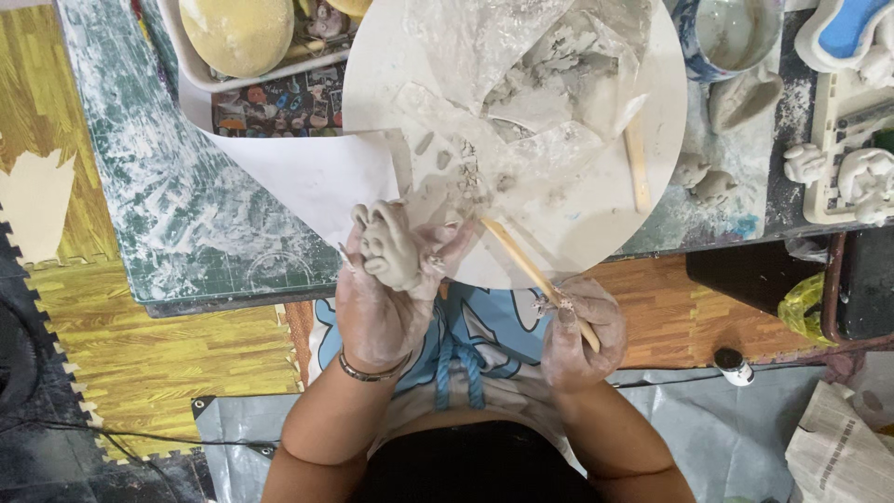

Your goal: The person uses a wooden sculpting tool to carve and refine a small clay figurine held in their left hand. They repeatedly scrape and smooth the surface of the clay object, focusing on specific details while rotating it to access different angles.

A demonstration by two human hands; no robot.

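the left hand (380, 303), smeared with pale clay and wearing a thin bracelet (371, 374) at the wrist, is curled around a small grey clay figure (388, 244), fingers wrapped up its sides so that the piece stands upright above the palm; the figure has rounded lobes on top and small pressed marks on its front. it is held just over the near edge of the table, in front of a large round white board (666, 140). the right hand (579, 333), also coated in clay, is closed on a slim wooden modelling stick (533, 270), which runs up and to the left from the fingers, its tip near the figure but not clearly touching it. on the board lies crumpled clear plastic wrap (521, 65) with lumps of grey clay inside, and a second wooden stick (637, 168) rests beside it. a white sheet of paper (307, 177) lies partly under the board, over a clay-streaked green cutting mat (168, 205). beyond are a white tray (186, 61) with a yellowish rounded lump, a patterned cup (731, 37), and small clay pieces (703, 177) on the mat. below the hands shows a light blue apron (484, 326), and the floor has yellow wood-patterned foam tiles (140, 345).
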